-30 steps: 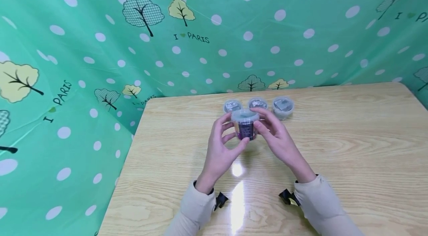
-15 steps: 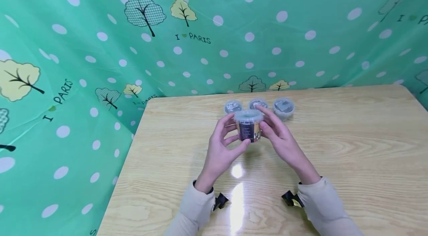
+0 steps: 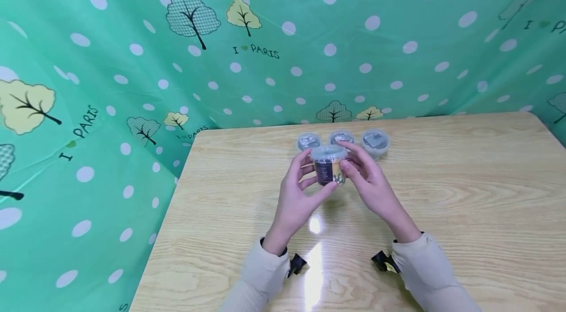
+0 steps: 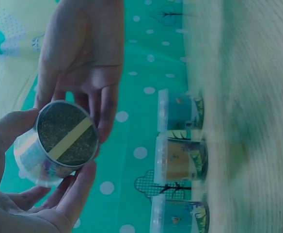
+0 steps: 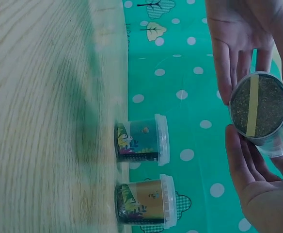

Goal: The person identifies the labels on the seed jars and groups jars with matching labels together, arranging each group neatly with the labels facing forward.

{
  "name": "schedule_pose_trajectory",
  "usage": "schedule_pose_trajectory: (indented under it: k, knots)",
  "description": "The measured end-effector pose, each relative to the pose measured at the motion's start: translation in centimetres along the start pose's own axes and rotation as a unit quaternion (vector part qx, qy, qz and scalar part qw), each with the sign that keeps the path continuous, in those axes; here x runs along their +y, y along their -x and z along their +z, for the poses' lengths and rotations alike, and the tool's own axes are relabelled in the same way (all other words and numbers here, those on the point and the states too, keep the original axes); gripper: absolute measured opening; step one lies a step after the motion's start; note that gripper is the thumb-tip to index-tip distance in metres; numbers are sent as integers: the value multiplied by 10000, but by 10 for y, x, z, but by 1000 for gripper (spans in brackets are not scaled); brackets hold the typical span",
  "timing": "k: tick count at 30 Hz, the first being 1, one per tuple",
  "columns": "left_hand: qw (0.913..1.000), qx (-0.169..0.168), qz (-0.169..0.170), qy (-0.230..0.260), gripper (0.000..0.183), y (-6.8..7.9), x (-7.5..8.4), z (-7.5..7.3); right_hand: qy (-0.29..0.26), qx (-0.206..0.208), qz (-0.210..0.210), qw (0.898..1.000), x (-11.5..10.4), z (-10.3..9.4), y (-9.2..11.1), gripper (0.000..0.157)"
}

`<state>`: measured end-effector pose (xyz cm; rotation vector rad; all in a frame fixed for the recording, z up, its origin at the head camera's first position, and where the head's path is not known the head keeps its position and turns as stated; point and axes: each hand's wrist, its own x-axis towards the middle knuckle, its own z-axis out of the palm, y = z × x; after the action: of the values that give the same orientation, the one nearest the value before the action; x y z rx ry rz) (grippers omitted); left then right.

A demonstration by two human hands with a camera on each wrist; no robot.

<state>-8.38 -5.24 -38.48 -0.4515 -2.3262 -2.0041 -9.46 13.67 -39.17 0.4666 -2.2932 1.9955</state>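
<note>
A clear plastic tub [image 3: 327,166] with a translucent lid and a dark and orange printed label is held above the table, roughly upright. My left hand [image 3: 295,199] grips its left side, the thumb low across the front and the fingers behind. On the right side, my right hand [image 3: 373,184] holds it, thumb on the front near the rim, fingers behind. From below in the left wrist view, the tub's base [image 4: 64,128] shows dark, grainy contents and a yellow strip across it. The right wrist view shows the same base [image 5: 267,104] between both hands.
At the table's back edge stand three similar lidded tubs in a row: left [image 3: 308,141], middle [image 3: 341,136], partly behind the right hand, and right [image 3: 375,141]. A green dotted cloth [image 3: 283,76] hangs behind the wooden table [image 3: 464,194].
The tub has turned between my hands: its dark label panel has moved left and the orange part now shows at the right. Tub and hands have shifted slightly right.
</note>
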Motion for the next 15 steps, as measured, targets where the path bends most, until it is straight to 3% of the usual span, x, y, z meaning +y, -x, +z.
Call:
schedule_pose_trajectory:
  k: [5, 15]
  knots:
    - [9999, 38, -162, -39, 80, -2, 2, 0, 75, 57, 55, 9999, -1, 0, -1, 44]
    - [9992, -111, -232, 318, 77, 1, 2, -9, -282, -309, 197, 9989, 0, -3, -1, 46]
